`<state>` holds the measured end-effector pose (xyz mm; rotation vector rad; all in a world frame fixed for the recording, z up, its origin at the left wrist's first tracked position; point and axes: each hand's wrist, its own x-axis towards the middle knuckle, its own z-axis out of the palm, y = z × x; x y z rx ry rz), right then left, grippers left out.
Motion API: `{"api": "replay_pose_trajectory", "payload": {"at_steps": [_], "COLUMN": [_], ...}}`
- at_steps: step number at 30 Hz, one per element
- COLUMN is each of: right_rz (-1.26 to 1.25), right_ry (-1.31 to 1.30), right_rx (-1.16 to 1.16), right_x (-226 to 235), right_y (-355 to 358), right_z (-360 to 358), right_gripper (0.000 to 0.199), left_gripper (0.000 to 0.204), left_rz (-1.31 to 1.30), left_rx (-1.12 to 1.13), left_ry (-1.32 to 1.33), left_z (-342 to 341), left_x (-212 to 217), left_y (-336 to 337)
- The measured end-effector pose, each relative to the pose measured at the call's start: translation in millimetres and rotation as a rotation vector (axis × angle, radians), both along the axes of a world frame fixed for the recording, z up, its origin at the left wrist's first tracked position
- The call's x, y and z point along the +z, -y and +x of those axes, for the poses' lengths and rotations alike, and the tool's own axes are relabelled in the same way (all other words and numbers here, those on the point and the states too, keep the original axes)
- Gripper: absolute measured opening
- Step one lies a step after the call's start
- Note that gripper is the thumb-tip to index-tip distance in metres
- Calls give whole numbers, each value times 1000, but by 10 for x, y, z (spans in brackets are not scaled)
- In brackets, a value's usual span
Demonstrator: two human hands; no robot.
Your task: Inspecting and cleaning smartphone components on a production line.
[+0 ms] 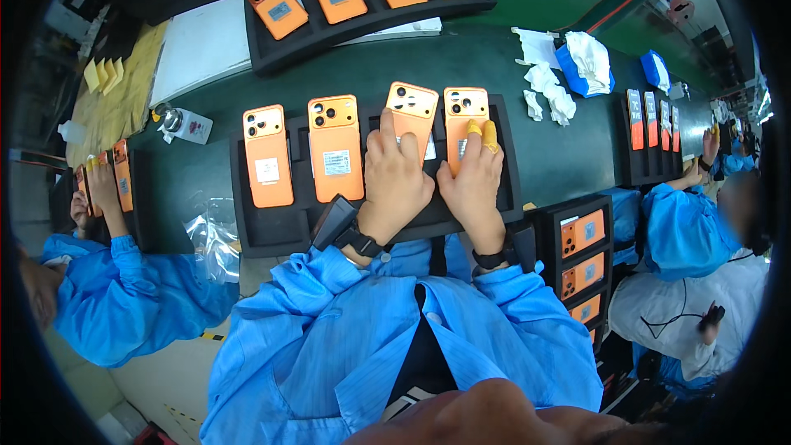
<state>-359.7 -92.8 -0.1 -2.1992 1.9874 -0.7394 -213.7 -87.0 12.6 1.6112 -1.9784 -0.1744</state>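
Note:
Before me is a black foam tray (284,228) with orange phones lying back side up, cameras at the far end. The leftmost phone (268,148) and the one beside it (336,136) each carry a white label. My left hand (394,177) grips the third phone (414,103), its index finger along the left edge; this phone sits askew, its lower part hidden. My right hand (475,181), yellow covers on two fingertips, spans the rightmost phone (466,101), thumb at the left side and fingers toward the right. Dark bands circle both wrists.
Another phone tray (371,26) stands at the far side of the green table (329,74). More phones fill a tray (606,259) at my right. Tissues (550,92), a bottle (188,125) and clear plastic (214,235) lie about. Co-workers sit left (136,301) and right (688,227).

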Motion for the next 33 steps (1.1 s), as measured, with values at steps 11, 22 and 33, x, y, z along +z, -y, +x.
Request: {"api": "replay_pose_trajectory", "payload": {"at_steps": [11, 22, 33], "right_rz": [331, 287, 318], "right_ry": [1424, 1483, 1383], "right_rx": [193, 338, 210], "right_x": [405, 317, 221], "right_y": [32, -204, -260], "right_z": [-31, 584, 572], "right_gripper": [53, 51, 46], "left_gripper": [87, 88, 84], "left_rz": [528, 530, 567], "left_rx": [-45, -337, -384], "left_ry": [-1493, -1785, -1707], "left_z": [377, 427, 421], "left_x": [129, 121, 156], "left_y": [-51, -226, -210]}}
